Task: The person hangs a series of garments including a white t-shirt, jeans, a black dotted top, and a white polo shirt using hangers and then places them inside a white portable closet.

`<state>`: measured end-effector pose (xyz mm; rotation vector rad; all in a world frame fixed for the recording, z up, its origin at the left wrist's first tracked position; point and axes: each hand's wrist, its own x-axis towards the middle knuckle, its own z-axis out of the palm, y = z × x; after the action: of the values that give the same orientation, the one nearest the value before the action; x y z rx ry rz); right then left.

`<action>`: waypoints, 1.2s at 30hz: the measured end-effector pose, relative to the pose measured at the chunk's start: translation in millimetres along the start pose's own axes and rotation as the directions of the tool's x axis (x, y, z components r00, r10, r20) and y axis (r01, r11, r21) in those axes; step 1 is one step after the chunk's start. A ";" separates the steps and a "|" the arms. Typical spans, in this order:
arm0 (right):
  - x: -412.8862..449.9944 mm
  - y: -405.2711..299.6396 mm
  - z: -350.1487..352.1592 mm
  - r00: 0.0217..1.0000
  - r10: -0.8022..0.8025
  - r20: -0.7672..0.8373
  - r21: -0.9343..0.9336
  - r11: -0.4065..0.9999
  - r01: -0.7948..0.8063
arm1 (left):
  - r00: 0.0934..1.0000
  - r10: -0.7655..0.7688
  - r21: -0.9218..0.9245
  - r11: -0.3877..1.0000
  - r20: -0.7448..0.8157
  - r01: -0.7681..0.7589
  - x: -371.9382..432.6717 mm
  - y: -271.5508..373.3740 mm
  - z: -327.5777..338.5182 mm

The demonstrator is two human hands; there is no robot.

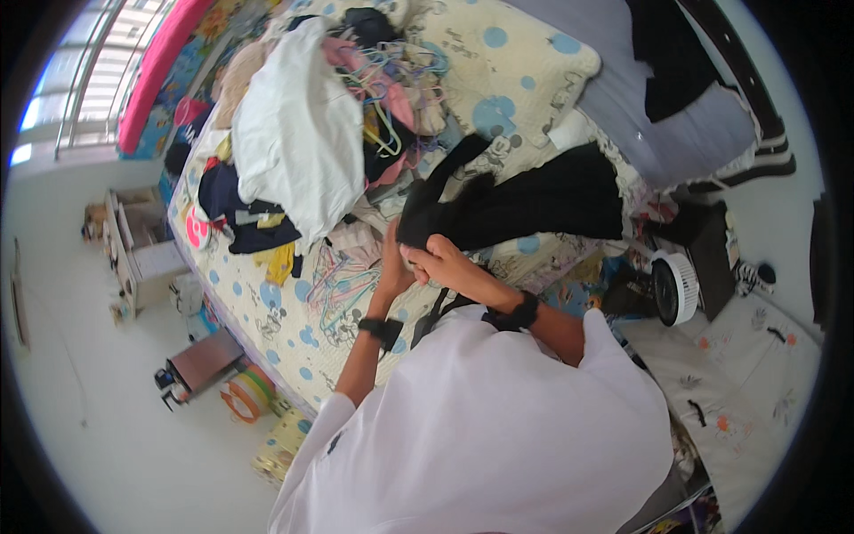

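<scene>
Both my hands are at the near end of a black garment (527, 203), which stretches right across the patterned bed quilt (313, 364). My right hand (444, 263) grips its edge with curled fingers. My left hand (397, 267) is upright against the garment's left edge; its fingers are partly hidden, so its hold cannot be made out. Beyond my left hand lies a large white cloth (300, 133) on a heap of clothes. Plastic clothes hangers (343, 284) lie on the quilt left of my left hand, and more hangers (387, 127) rest on the heap.
A grey-blue cover (654, 143) with a black cloth (674, 63) is at the far right. Right of the bed stands a white fan (674, 288). A striped basket (248, 394) and a brown-topped stand (205, 360) are on the floor at left, below a small shelf unit (150, 260).
</scene>
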<state>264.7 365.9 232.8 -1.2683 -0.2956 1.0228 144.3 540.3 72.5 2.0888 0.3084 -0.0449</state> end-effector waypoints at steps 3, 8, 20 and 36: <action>-4.2 -88.1 17.4 0.963 -0.015 0.269 -0.015 1.000 0.020 | 0.988 -0.098 -0.281 0.951 0.116 0.127 2.5 38.2 -13.5; 45.1 -138.0 -14.8 0.811 -0.580 0.069 0.044 0.814 0.579 | 1.000 -0.024 -0.436 0.900 -0.008 0.018 -25.2 180.9 -82.9; -1.0 70.4 165.0 0.870 -0.122 0.477 -0.515 0.764 0.389 | 0.885 -0.407 -0.899 0.436 -0.227 -0.030 -146.1 158.4 -200.3; -39.9 -21.4 143.0 0.944 -0.201 0.261 0.041 0.979 0.198 | 0.942 -0.317 -0.231 0.930 -0.115 0.285 -201.2 53.9 -199.9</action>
<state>153.9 428.6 312.0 -1.0642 -0.6093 1.0160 -56.2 644.3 252.4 1.8211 0.6963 -0.0366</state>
